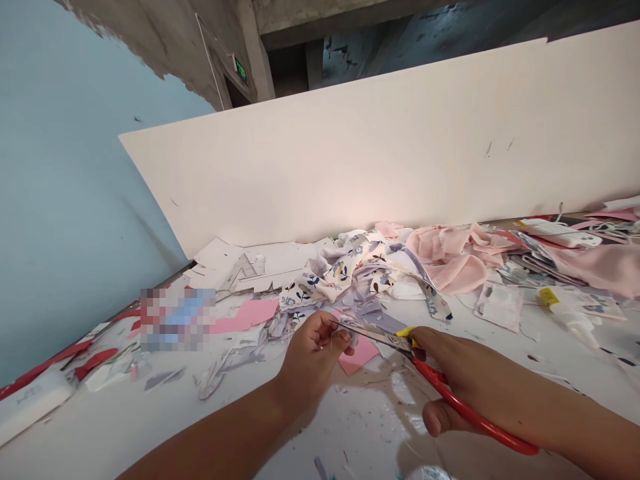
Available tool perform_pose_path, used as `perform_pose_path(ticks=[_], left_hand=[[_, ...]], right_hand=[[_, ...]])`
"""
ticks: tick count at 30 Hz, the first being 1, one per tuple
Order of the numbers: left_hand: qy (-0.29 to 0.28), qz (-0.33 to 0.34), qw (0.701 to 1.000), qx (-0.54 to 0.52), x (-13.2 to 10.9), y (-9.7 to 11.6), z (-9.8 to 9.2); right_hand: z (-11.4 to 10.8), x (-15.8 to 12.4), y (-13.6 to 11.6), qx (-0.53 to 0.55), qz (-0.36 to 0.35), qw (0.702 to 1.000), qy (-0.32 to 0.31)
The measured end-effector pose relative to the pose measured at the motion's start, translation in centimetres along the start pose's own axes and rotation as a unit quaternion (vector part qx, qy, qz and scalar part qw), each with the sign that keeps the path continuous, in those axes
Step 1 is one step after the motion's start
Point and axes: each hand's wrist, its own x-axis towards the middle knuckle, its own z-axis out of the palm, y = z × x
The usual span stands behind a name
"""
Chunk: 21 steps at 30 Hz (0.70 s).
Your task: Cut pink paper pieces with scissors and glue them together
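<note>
Left hand [316, 350] pinching a small pale scrap [355, 339], right hand [463, 377] gripping red-handled scissors [436, 382]; floral fabric [345, 273] beyond

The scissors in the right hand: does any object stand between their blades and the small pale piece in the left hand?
No separate object visibly does; the scissors reach right up to the left hand, which pinches the small pale piece.

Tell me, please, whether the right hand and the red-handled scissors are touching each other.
Touching. The head view shows it: the right hand grips the red-handled scissors, with the red handle passing between thumb and fingers.
</note>
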Motion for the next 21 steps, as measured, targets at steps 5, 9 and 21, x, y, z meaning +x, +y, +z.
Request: perform_pose_path(ticks=[5, 9, 21], left_hand=[[0.006, 0.005, 1.0, 0.015, 0.0, 0.0, 0.0], [-0.004, 0.02, 1.0, 0.018, 0.0, -0.1, -0.1], [-0.025, 0.028, 0.999, 0.0, 0.0, -0.3, -0.3]], right_hand=[[-0.2, 0.0, -0.3, -0.001, 0.017, 1.0, -0.015], [0.2, 0.2, 0.3, 0.009, 0.017, 1.0, -0.008], [-1.2, 0.2, -1.5, 0.12, 0.065, 0.989, -0.059]])
